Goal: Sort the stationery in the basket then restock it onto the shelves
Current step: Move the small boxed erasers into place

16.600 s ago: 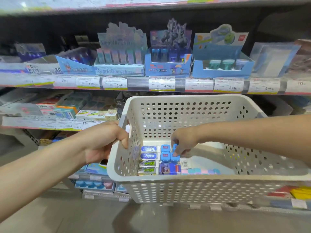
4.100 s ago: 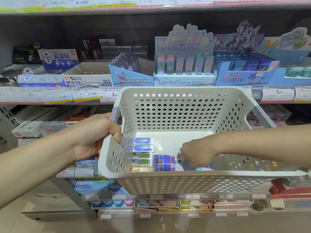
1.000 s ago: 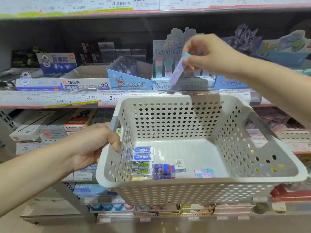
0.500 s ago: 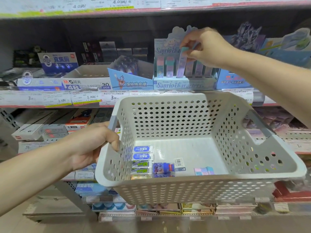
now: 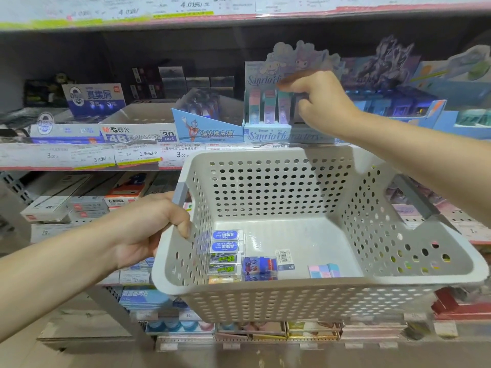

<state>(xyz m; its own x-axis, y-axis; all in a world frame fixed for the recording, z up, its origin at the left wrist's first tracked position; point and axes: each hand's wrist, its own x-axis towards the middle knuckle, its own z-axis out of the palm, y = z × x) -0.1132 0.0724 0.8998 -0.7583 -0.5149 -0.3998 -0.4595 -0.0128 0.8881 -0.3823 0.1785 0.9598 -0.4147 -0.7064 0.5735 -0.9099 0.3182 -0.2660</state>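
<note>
Nearest item: our left hand (image 5: 148, 229), fingers curled round the grey handle of the white perforated basket (image 5: 292, 296), holding it level below the shelf.

Basket contents, near wall: a column of sleeved erasers (image 5: 225, 254) against the left side; beside it a blue-and-red boxed item (image 5: 259, 265); a small barcode tag (image 5: 284, 257); a short row of pastel erasers (image 5: 324, 270), apart to the right. The rest of the floor shows bare.

Change noted: half a second back our right hand (image 5: 318, 102) was lowering a pastel stick into the Sanrio display box (image 5: 268, 134); now the stick stands in its slot with the others and the fingers sit loosely curled at the row's top. Whether they still pinch it we cannot tell. We judge that one item restocked, with the remaining groups yet to go.

Farther, same shelf (image 5: 87, 158): a 4B eraser carton (image 5: 135, 134) and a blue character eraser box (image 5: 204, 128) to the left, more blue display boxes to the right, price labels along the edge.

Obstruction: the basket's far rim sits just under the shelf lip, and our right forearm crosses above it.
</note>
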